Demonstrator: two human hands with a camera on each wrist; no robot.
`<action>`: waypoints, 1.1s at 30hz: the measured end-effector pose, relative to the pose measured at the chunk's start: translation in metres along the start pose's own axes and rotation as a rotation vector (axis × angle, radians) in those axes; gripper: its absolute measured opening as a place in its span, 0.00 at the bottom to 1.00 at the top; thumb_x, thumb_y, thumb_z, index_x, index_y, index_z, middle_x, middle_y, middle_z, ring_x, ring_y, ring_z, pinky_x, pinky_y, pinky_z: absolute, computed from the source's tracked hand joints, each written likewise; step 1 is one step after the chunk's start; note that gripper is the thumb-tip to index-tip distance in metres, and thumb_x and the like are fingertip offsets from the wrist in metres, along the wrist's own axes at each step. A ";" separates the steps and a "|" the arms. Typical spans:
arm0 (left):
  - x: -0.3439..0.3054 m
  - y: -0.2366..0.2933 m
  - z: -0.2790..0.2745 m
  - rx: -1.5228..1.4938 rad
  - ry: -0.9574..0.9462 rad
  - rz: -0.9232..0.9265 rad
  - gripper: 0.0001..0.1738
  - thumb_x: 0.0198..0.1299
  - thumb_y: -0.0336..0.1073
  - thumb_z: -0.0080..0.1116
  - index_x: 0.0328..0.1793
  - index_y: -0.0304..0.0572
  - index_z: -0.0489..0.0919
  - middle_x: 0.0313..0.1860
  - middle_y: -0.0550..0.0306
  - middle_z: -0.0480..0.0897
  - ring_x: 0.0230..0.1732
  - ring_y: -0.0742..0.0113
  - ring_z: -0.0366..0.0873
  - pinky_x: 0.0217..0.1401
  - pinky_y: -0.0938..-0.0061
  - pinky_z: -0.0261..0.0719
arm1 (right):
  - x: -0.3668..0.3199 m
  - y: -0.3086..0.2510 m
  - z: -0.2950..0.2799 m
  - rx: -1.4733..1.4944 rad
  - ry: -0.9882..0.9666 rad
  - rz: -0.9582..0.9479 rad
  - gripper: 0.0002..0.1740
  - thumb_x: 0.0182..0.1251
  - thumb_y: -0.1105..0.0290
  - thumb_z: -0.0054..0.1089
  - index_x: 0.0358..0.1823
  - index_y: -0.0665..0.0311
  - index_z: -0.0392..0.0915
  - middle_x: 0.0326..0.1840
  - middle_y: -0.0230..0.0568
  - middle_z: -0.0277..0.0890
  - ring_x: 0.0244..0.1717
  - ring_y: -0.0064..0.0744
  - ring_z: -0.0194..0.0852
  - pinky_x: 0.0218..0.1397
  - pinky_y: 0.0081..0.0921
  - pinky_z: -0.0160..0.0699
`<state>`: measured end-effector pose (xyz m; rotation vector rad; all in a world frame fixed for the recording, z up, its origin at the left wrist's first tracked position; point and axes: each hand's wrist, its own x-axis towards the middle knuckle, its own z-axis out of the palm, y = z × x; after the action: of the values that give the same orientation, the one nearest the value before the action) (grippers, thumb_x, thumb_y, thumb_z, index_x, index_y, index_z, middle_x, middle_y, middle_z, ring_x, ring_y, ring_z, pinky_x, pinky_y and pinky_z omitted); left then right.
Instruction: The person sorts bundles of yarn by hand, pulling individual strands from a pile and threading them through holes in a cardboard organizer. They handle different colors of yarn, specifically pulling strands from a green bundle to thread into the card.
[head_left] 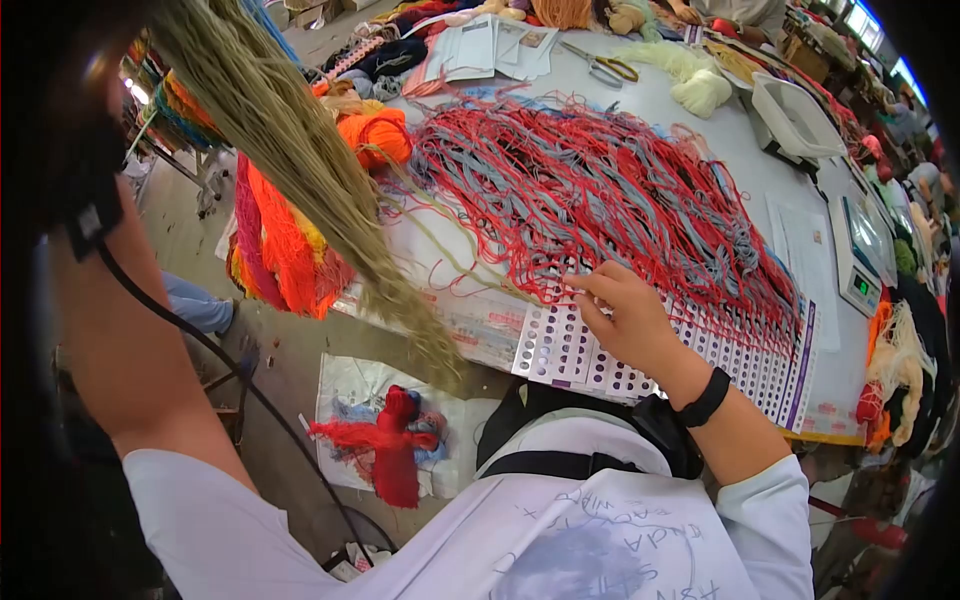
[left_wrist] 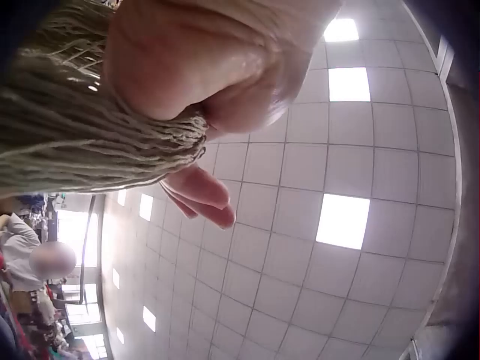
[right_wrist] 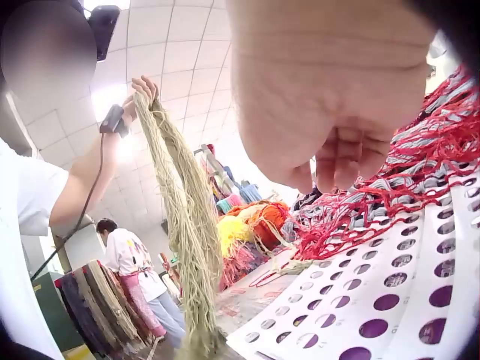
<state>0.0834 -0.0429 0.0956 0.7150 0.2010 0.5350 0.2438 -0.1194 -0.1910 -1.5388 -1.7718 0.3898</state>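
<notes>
My raised left hand (left_wrist: 217,67) grips the end of a long olive yarn hank (left_wrist: 82,139), its strands passing between thumb and fingers. In the head view the hank (head_left: 290,150) slants down past the table's front edge, and the hand itself is lost in the dark corner. The right hand (head_left: 630,318) is over the upper edge of a white card with rows of holes (head_left: 545,350), index finger extended and thumb apart from it. Red and grey yarns (head_left: 600,190) are looped along that card. One olive strand bundle (head_left: 470,265) lies left of the right fingertips.
Orange yarn (head_left: 375,135) and a colourful bundle hang at the table's left. Scissors (head_left: 600,65), papers (head_left: 490,45), a white tray (head_left: 795,115) and a scale (head_left: 860,250) lie farther back and right. Red yarn (head_left: 397,450) rests on a sheet below. A person (right_wrist: 135,262) stands behind.
</notes>
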 end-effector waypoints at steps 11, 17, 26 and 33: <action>0.002 -0.065 -0.152 0.396 0.169 -0.101 0.21 0.67 0.43 0.48 0.62 0.42 0.71 0.54 0.59 0.77 0.55 0.67 0.74 0.56 0.70 0.74 | 0.005 -0.034 -0.020 0.631 0.161 0.311 0.08 0.62 0.74 0.59 0.41 0.66 0.81 0.33 0.35 0.75 0.32 0.20 0.74 0.35 0.18 0.71; -0.008 -0.168 -0.183 -0.079 0.074 -0.261 0.29 0.71 0.46 0.36 0.73 0.37 0.58 0.69 0.53 0.65 0.65 0.61 0.67 0.63 0.65 0.68 | 0.007 -0.050 -0.016 0.759 0.021 0.430 0.10 0.58 0.72 0.63 0.38 0.71 0.80 0.31 0.37 0.75 0.29 0.20 0.75 0.34 0.18 0.73; -0.017 -0.173 -0.193 -0.126 0.117 -0.212 0.30 0.71 0.46 0.32 0.74 0.36 0.56 0.73 0.48 0.59 0.66 0.59 0.65 0.66 0.64 0.65 | -0.004 -0.040 -0.002 1.171 -0.078 0.655 0.08 0.64 0.74 0.58 0.40 0.72 0.77 0.38 0.37 0.77 0.40 0.23 0.75 0.46 0.24 0.79; -0.014 -0.178 -0.198 -0.101 0.077 -0.182 0.30 0.70 0.47 0.33 0.72 0.35 0.58 0.72 0.45 0.59 0.67 0.54 0.64 0.68 0.58 0.62 | -0.005 -0.045 -0.001 0.765 -0.181 0.547 0.07 0.65 0.74 0.57 0.38 0.72 0.77 0.36 0.35 0.77 0.41 0.22 0.74 0.46 0.21 0.74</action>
<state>0.0724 -0.0494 -0.1707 0.5721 0.3060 0.3966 0.2119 -0.1344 -0.1623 -1.3948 -1.0677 1.3335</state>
